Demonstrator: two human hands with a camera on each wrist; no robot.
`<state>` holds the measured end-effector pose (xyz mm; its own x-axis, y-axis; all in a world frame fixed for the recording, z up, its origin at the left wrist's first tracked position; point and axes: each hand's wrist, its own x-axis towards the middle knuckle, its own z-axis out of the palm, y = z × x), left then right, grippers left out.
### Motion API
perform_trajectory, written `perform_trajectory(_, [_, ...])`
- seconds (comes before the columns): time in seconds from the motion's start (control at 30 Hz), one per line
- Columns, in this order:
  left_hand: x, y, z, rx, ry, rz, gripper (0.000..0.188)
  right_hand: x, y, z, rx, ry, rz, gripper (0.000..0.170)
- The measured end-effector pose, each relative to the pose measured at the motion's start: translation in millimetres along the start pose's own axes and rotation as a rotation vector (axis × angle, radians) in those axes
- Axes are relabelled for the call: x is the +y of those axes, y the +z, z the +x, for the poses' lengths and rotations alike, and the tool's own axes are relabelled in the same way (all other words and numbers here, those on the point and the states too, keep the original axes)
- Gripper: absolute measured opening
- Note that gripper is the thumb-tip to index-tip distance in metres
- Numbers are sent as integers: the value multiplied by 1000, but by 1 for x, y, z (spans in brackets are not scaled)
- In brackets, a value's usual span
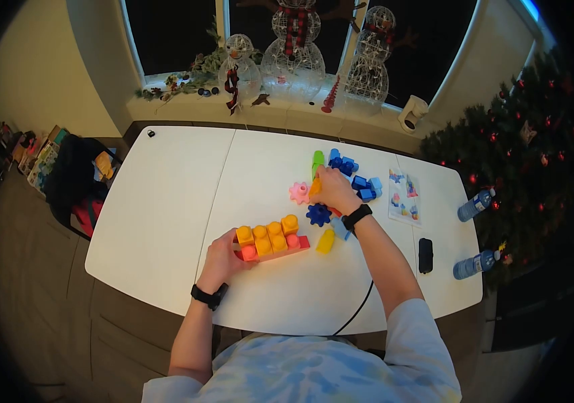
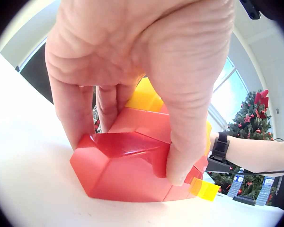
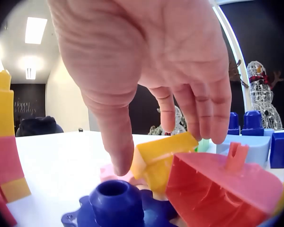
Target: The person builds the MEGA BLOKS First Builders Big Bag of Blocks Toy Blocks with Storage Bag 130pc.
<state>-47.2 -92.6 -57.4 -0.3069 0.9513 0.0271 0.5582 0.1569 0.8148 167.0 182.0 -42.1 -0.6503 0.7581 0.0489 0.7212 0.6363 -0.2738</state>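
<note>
My left hand (image 1: 222, 260) grips the left end of a long block assembly, with yellow-orange bricks (image 1: 261, 240) on a pink and red base (image 1: 280, 254). Seen from the left wrist, the thumb and fingers straddle its red end (image 2: 128, 177). Over the loose pieces, my right hand (image 1: 335, 191) has its thumb and fingertips around a yellow-orange block (image 3: 163, 153). That block is tilted, beside a red piece (image 3: 222, 182) and a dark blue gear (image 1: 318, 215). A pink gear (image 1: 299, 193) lies left of the right hand.
Blue bricks (image 1: 362, 187) and a green piece (image 1: 318, 160) lie beyond the right hand; a yellow piece (image 1: 326, 241) lies nearer. Farther right are a picture sheet (image 1: 404, 196), a black case (image 1: 425, 256) and two bottles (image 1: 476, 205). A cable (image 1: 359, 309) crosses the front edge.
</note>
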Motion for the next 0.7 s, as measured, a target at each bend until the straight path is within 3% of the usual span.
perform_trajectory(0.07, [0,-1,0,-23,-44,20,71,1,14,7,45,-6,-56,75])
perform_trajectory(0.13, [-7,3,0,40,61,-2,57,1,23,12,91,-22,-117,78])
perform_trajectory(0.37, [-7,4,0,56,78,25,57,-12,15,5,20,25,-134,77])
perform_trajectory(0.43, [-7,3,-1,51,71,28,57,-24,-3,-5,131,66,74,62])
perform_trajectory(0.57, [-6,3,-1,54,82,49,57,-41,-30,-16,199,25,382,49])
perform_trajectory(0.63, [-6,3,-1,55,74,15,57,-56,-45,-22,-49,44,797,42])
perform_trajectory(0.7, [-2,1,0,20,43,21,63,-76,-51,-34,-49,16,886,40])
